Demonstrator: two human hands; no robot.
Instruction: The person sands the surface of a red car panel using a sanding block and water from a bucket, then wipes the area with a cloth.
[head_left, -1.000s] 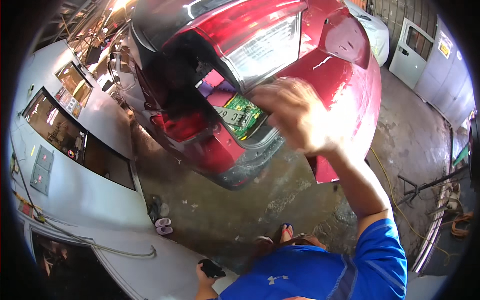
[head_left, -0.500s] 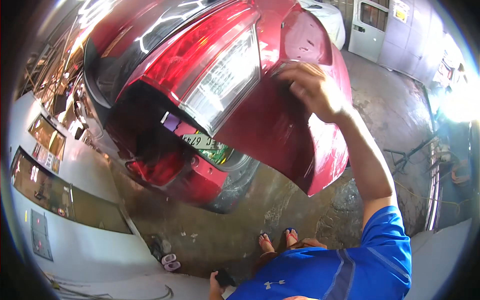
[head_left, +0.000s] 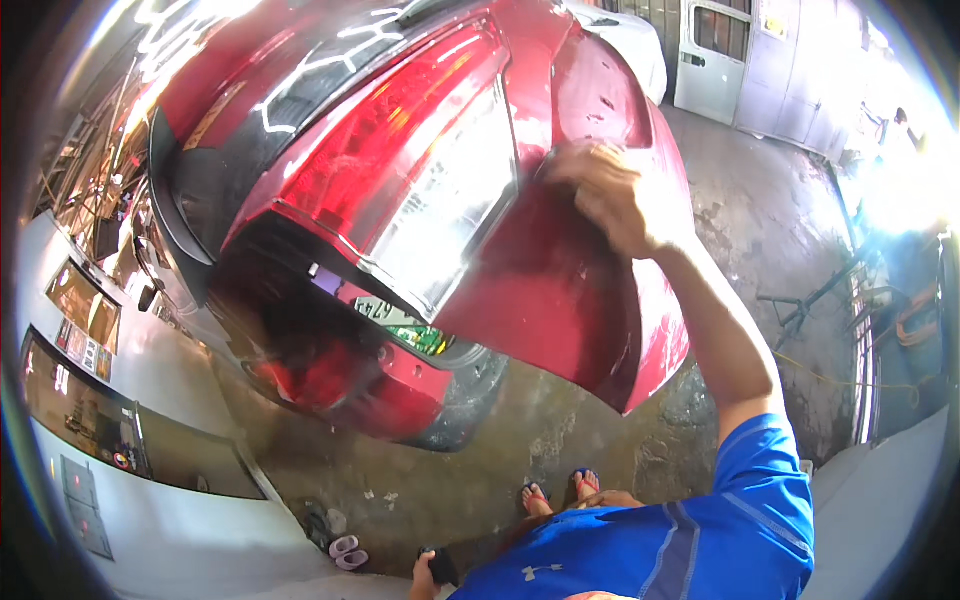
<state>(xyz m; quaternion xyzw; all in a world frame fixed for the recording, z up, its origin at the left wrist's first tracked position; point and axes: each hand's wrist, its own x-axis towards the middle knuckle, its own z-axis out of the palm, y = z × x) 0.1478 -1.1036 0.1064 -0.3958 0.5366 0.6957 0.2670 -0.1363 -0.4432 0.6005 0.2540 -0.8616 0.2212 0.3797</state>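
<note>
My right hand (head_left: 625, 205) rests against the dark red rear quarter panel (head_left: 545, 310) of a car, beside the lit tail light (head_left: 440, 195). Its fingers are bent together over a dark edge; what they hold against the paint is blurred and mostly hidden. Low in the picture, close to my body, my left hand (head_left: 423, 578) is closed round a small black object (head_left: 442, 568) whose kind I cannot make out. The tail light has a red upper part and a clear, glaring lower part.
Below the tail light sit a red bumper part (head_left: 400, 390) and a partly covered licence plate (head_left: 378, 309). Pale clogs (head_left: 348, 553) lie by the white wall at left. A metal stand (head_left: 800, 305) is at right, and a grey door (head_left: 715, 60) leans at the back.
My right hand has shifted slightly down on the panel and stays against it. The whole view has moved a little. The left hand still grips the black object.
</note>
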